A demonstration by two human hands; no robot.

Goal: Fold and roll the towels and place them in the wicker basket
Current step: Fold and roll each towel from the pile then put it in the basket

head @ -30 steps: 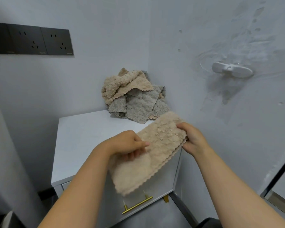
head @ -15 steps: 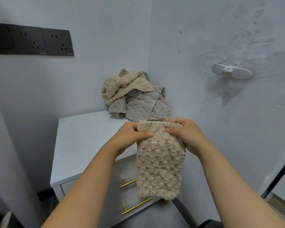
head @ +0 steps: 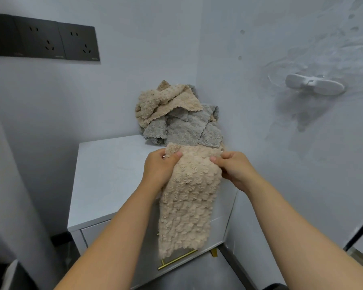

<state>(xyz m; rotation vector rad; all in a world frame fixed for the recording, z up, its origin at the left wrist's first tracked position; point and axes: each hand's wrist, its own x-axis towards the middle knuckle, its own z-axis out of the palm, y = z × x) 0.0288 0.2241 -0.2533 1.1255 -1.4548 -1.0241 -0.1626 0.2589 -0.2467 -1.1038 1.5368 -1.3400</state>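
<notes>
Holding the beige towel (head: 189, 206) by its top edge: left hand (head: 158, 170) and right hand (head: 236, 171) each pinch a corner, thumbs on the near face, fingers curled behind. The strip hangs in the air across the front edge of the white cabinet (head: 109, 181). I read this as letting its own weight pull the fold straight. Rolling not yet begun, I judge. The pile of towels (head: 176, 122), beige and grey, sits unfolded in the cabinet's far corner against the walls, clear of the working space. I see no wicker basket.
</notes>
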